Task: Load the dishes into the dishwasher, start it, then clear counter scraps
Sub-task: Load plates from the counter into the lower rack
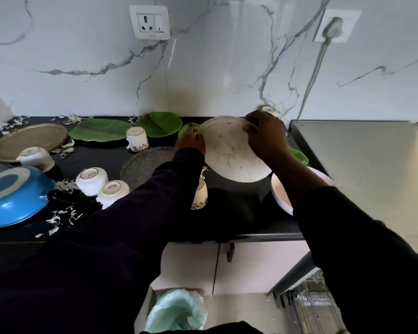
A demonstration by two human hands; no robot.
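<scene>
A round white plate (229, 150) with small stains is tilted up above the black counter (227, 213). My left hand (191, 141) holds its left rim and my right hand (266, 136) grips its top right edge. Under and behind it lie green leaf-shaped plates (101, 130), a grey speckled plate (143, 165) and a pinkish-white bowl (279, 191). The dishwasher (360, 153) stands at the right with its wire rack (311, 307) pulled out below.
Upturned white cups (92, 180), a floral mug (136, 139), a blue pan (15, 196) upside down and a beige plate (29, 141) crowd the left of the counter. White scraps (63, 218) lie scattered among them. A bin with a pale green bag (179, 309) stands on the floor.
</scene>
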